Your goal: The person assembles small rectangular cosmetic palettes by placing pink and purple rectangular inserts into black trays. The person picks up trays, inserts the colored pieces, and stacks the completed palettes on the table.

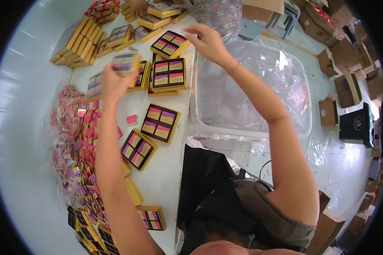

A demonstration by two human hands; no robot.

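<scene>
My left hand (114, 83) is closed on a small gold-edged box with a clear window (125, 63), blurred by motion, above the table. Fingers apart, my right hand (206, 43) reaches over the bin's rim, close to a box with four pink, purple and gold pieces (170, 44); I see nothing in its grasp. Below it, a similar box (169, 74) lies on a small stack. Nearer me are two more filled boxes, one square to the table (160, 123) and one turned (138, 149). A single pink piece (132, 120) lies beside them.
Loose pink, purple and gold pieces (83, 157) heap along the table's left. Gold boxes (78, 42) are stacked at the far left. A translucent bin (253, 129) of clear plastic covers stands on the right. Another person's hand (138, 6) works at the far end. Cardboard boxes (349, 89) line the floor.
</scene>
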